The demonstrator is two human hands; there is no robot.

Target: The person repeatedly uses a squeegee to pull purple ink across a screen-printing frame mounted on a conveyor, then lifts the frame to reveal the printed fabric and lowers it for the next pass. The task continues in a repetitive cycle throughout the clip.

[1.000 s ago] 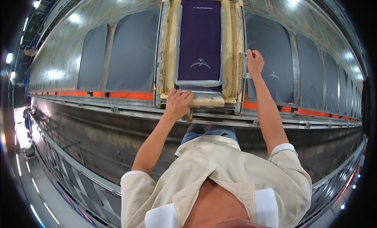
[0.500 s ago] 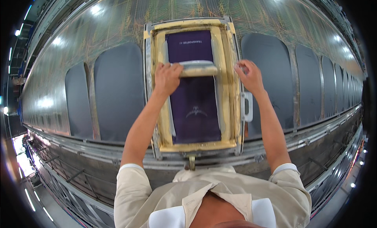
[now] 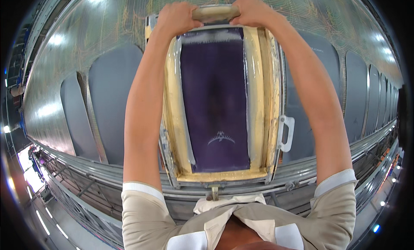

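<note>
Both my arms stretch to the far end of a printing screen (image 3: 261, 99), a metal frame with yellowish taped borders. There I hold a squeegee (image 3: 215, 13) with a pale handle, set crosswise. My left hand (image 3: 177, 18) is closed round its left end, and my right hand (image 3: 252, 12) round its right end. The dark purple mesh (image 3: 215, 90) lies bare between the squeegee and me. A small pale crest-like motif shows near its near end. Greyish streaks run along both sides of the mesh. Pale lettering at the far end is partly covered by a greyish smear.
Rounded dark grey panels (image 3: 114, 95) lie in a row along the shiny metal table on both sides of the screen. A white handle (image 3: 286, 133) juts from the frame's right side. Metal rails (image 3: 108, 174) run along the table's near edge.
The squeegee has moved away from me, from the upper middle of the mesh to the far end. My right hand, free before, now grips it too. The screen appears larger in view.
</note>
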